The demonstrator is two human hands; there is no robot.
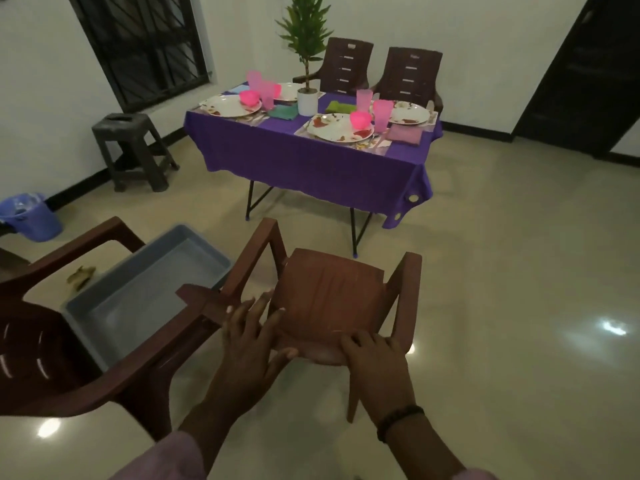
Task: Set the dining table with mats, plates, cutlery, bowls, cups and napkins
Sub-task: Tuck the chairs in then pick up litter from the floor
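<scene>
Your left hand (pixel 251 336) lies on the near chair (pixel 329 299) top edge, fingers spread and fairly straight, thumb hooked under the rim. Your right hand (pixel 372 353) curls over the same rim, fingers on top, gripping it. That chair faces the far table (pixel 311 157), well apart from it.

The table has a purple cloth; on it sit 4 plates, the nearest at (pixel 343 128), which look soiled, plus pink bowls (pixel 361 119), pink cups (pixel 382 114), folded napkins (pixel 404 135) and a potted plant (pixel 306 64). Cutlery is too small to make out properly. 2 chairs (pixel 410 72) stand at the far side.

Risks as I judge them:
- Left hand is not closed round the rim, so if you lift or drag, the chair may twist or slip out.
- A grey tub (pixel 149 292) sits on a 2nd chair (pixel 52 358) just to the left, close to your chair's arm; swing left and you may knock it.
- Floor looks glossy, so chair legs could skid.
- Push too hard into the table and you could jolt cups over or snag the hanging cloth, dragging plates.
- The table legs look thin and folding, so a bump may shake everything.
</scene>
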